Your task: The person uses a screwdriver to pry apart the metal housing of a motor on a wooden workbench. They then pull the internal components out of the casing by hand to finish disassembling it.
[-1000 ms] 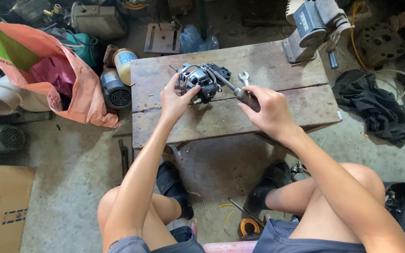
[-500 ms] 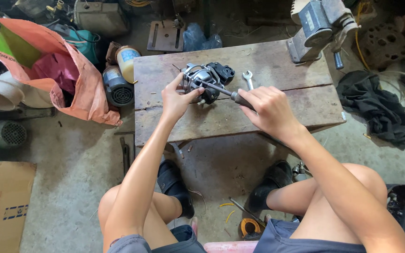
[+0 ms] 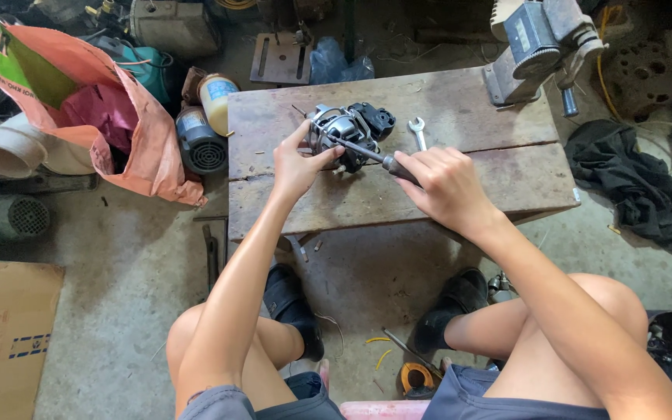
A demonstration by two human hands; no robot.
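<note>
Head view: small motor assembly (image 3: 349, 134) on the wooden bench (image 3: 460, 117), upper centre.
Left hand (image 3: 297, 165) clasps its housing; right hand (image 3: 445, 185) is closed around a screwdriver (image 3: 367, 152). The motor looks heavy, rigid metal, best gripped by the casing.

Bare wooden bench top (image 3: 499, 167) right of the small silver open-ended spanner (image 3: 417, 132); grey metal vise (image 3: 542, 47) at far right corner.
</note>
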